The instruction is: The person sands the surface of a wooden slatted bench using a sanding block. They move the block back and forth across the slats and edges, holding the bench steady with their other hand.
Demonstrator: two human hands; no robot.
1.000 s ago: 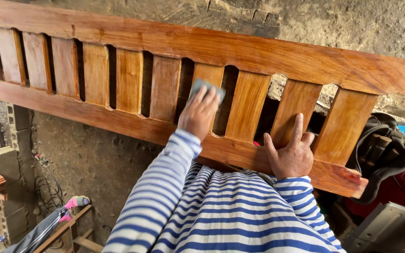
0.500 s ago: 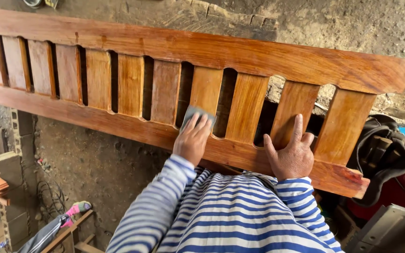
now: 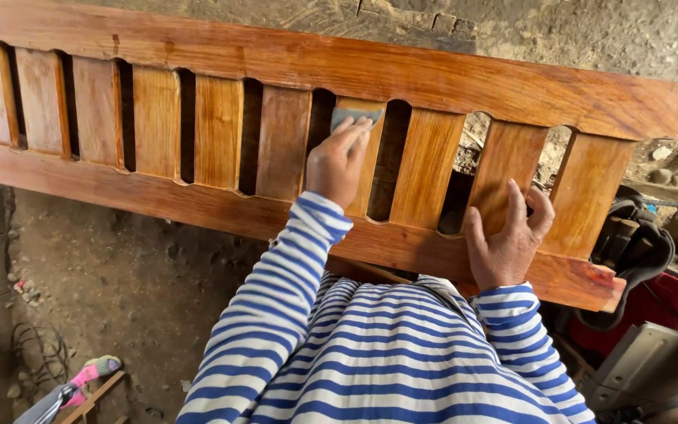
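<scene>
A long slatted panel of glossy orange-brown hardwood [image 3: 402, 74], with a top rail, a bottom rail and a row of upright slats, runs across the upper half of the frame, from the left edge down to the right. The left hand [image 3: 339, 161] presses a small grey sanding pad [image 3: 355, 116] flat against the top of one slat, just right of the frame's centre; the fingers lie over the pad and pin it to the wood rather than curling round it. The right hand [image 3: 508, 239] rests lower right, fingers spread and laid flat across the foot of a neighbouring slat and the bottom rail, bracing the panel and gripping nothing.

The pad sits hard up against the scalloped notch where slat meets top rail. Pressed unevenly there, it could, I judge, round the crisp edge or leave a dull patch in the shine. The gaps between slats are dark and open; a slip sideways could drop the pad through onto the dirt floor [image 3: 135, 275] below, or catch fingertips on a slat edge. What carries the panel cannot be seen, so if the bracing hand lifts, it may shift or rock. At the far right, a black strap bundle [image 3: 637, 247] over a red box [image 3: 661, 314] lies close under the panel's end and could snag it.
</scene>
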